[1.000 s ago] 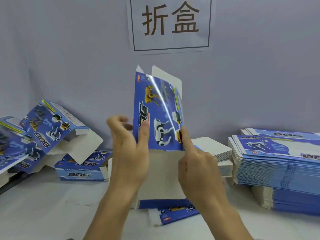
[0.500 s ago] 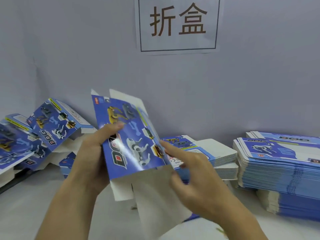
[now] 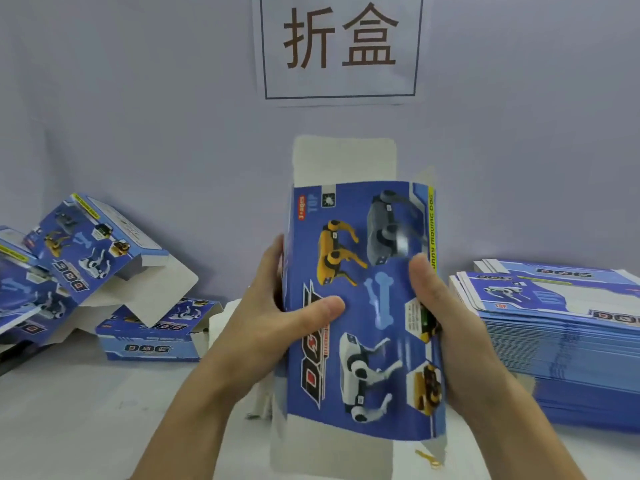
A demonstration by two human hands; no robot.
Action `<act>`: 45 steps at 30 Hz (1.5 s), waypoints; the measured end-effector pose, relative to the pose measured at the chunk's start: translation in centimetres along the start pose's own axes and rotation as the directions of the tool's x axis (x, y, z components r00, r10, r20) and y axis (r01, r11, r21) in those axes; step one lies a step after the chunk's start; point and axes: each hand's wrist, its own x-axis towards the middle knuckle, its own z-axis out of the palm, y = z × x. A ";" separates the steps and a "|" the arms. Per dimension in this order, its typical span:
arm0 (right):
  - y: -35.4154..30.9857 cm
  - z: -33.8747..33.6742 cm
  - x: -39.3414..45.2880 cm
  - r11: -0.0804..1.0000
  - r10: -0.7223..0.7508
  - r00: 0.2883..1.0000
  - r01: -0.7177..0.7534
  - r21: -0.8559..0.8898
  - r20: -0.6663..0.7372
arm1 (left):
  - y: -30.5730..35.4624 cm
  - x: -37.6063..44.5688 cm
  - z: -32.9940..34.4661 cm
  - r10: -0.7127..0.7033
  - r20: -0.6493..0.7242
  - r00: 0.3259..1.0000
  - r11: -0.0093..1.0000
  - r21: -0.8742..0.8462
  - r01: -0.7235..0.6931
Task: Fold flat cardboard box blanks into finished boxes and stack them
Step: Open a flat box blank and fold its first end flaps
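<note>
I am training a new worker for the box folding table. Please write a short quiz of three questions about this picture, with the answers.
1. True or false: both end flaps of the box blank in the hands are already tucked in.
2. Where is the stack of flat blanks? A. at the person's right B. at the person's left C. leaning on the wall sign
3. Fill in: the left hand holds the box with its ____ pressed on the printed front.

Key
1. False. The plain flaps at top and bottom stick out, unfolded.
2. A. The folded boxes lie at the left.
3. Thumb. The right hand grips the opposite edge.
</note>
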 end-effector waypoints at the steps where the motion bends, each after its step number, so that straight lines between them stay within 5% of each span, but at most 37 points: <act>1: 0.1 0.0 0.2 0.999 -0.001 0.999 0.000 -0.044 -0.033 | -0.3 0.2 -0.1 -0.011 0.000 1.000 1.000 0.004 0.011; 6: 0.4 -1.0 0.6 0.944 -0.137 0.965 0.059 -0.325 -0.222 | 0.3 0.1 -0.3 -0.019 0.080 0.997 0.997 0.082 0.012; 10: 1.0 -0.7 0.6 0.875 -0.192 0.972 0.106 -0.473 -0.136 | 1.0 1.9 0.3 -0.087 -0.199 0.976 0.996 -0.044 0.080; 14: 1.5 0.2 0.6 0.871 -0.179 0.982 0.128 -0.475 -0.064 | 0.6 1.1 1.6 0.142 -0.393 0.908 0.990 0.064 -0.127; 19: 0.9 0.4 0.7 0.790 -0.481 0.856 0.332 -0.516 -0.186 | -0.8 1.0 4.0 0.265 -0.336 0.904 0.960 0.180 -0.215; 23: 1.1 0.3 0.9 0.736 -0.529 0.830 0.344 -0.583 -0.178 | -1.0 1.0 3.9 0.331 -0.309 0.892 0.941 0.184 -0.285; 26: 1.1 0.3 0.7 0.780 -0.495 0.857 0.366 -0.508 -0.142 | -1.1 1.1 3.5 0.274 -0.303 0.913 0.962 0.072 -0.265; 29: 0.8 0.4 0.4 0.910 -0.385 0.911 0.346 -0.228 -0.151 | -1.1 0.9 3.7 0.173 -0.327 0.929 0.973 -0.090 -0.213; 37: 0.4 0.2 1.0 0.958 -0.285 0.891 0.255 -0.128 -0.353 | -0.7 1.2 3.5 0.146 -0.286 0.947 0.980 -0.091 -0.179; 45: 0.5 0.4 0.7 0.934 -0.334 0.921 0.351 0.058 -0.199 | -0.6 0.6 3.8 0.168 -0.322 0.932 0.921 -0.285 -0.265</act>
